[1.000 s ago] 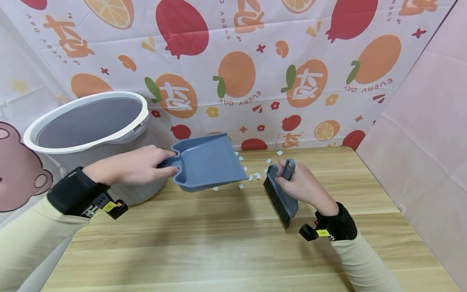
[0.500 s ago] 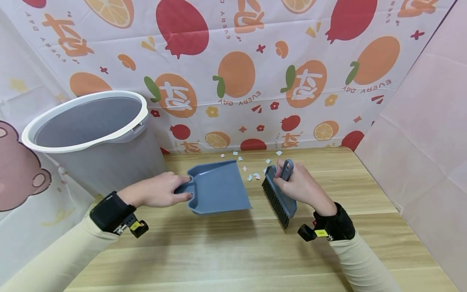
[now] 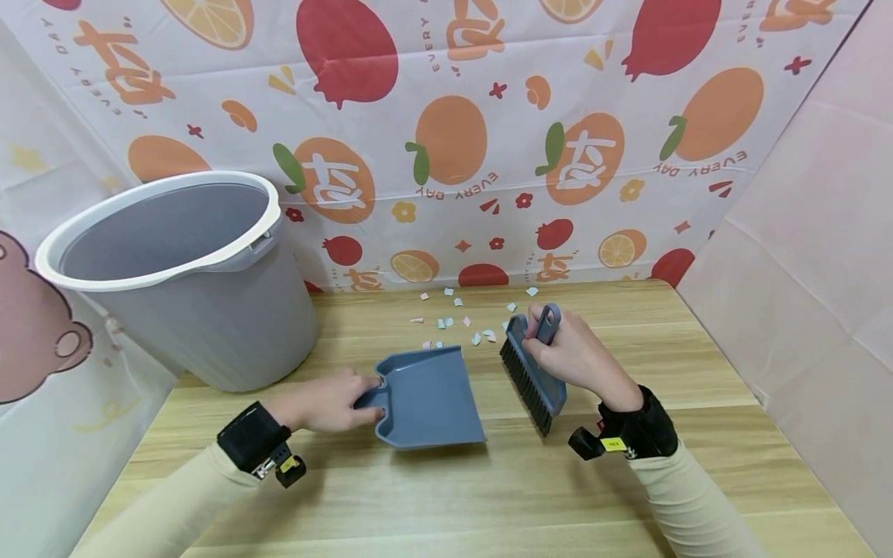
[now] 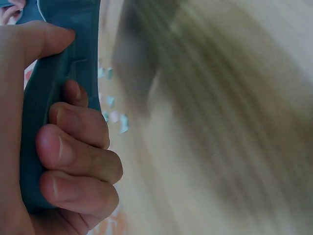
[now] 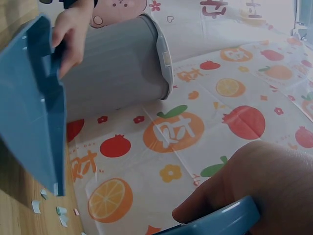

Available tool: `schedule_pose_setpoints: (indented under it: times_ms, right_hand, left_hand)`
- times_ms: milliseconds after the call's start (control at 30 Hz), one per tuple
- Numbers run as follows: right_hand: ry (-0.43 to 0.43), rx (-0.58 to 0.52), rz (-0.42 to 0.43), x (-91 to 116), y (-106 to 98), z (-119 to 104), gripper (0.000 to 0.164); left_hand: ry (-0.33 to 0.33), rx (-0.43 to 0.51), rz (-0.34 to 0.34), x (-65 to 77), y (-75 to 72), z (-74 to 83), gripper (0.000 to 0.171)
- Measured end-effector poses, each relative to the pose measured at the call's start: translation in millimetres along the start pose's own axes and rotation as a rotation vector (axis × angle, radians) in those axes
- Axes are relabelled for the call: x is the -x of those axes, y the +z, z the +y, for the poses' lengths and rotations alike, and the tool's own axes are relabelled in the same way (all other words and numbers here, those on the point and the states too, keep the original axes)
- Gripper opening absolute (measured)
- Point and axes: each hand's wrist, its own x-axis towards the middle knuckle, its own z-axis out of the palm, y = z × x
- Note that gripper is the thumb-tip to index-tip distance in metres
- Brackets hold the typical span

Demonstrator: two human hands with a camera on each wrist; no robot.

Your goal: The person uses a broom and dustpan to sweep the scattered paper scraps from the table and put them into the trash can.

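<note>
My left hand (image 3: 333, 401) grips the short handle of a blue-grey dustpan (image 3: 431, 399), its open lip facing right, low over the table. In the left wrist view, curled fingers (image 4: 80, 161) wrap the dustpan handle (image 4: 34, 142) with the thumb along the top. My right hand (image 3: 575, 353) holds a matching hand brush (image 3: 536, 370) by its looped handle, dark bristles (image 3: 523, 387) pointing down and left. Small pale paper scraps (image 3: 477, 339) lie scattered behind the dustpan and left of the brush. The right wrist view shows the brush handle (image 5: 220, 220) under the right hand.
A large grey bin (image 3: 230, 310) with a white rim stands at the back left of the wooden table (image 3: 593, 496). A fruit-print cloth (image 3: 446, 147) hangs along the back edge, with a pale pink sheet (image 3: 802, 294) at the right.
My left hand has brought the dustpan down, to the right and nearer me, away from the bin, uncovering more paper scraps. The right hand and brush have hardly moved.
</note>
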Motion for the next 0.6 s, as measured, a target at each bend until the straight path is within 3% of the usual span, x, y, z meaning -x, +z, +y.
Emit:
schedule_pose_setpoints:
  times_ms: [333,600]
  right_hand:
    - [0.010,0.015,0.002,0.6,0.5,1.1,0.013]
    - [0.014,0.017,0.000,0.7,0.4,1.3,0.011]
  left_hand:
    - [0.003,0.052,-0.011,-7.3,26.4,-5.1,0.021]
    - [0.011,-0.013,-0.028,-10.5,42.8,-8.0,0.021]
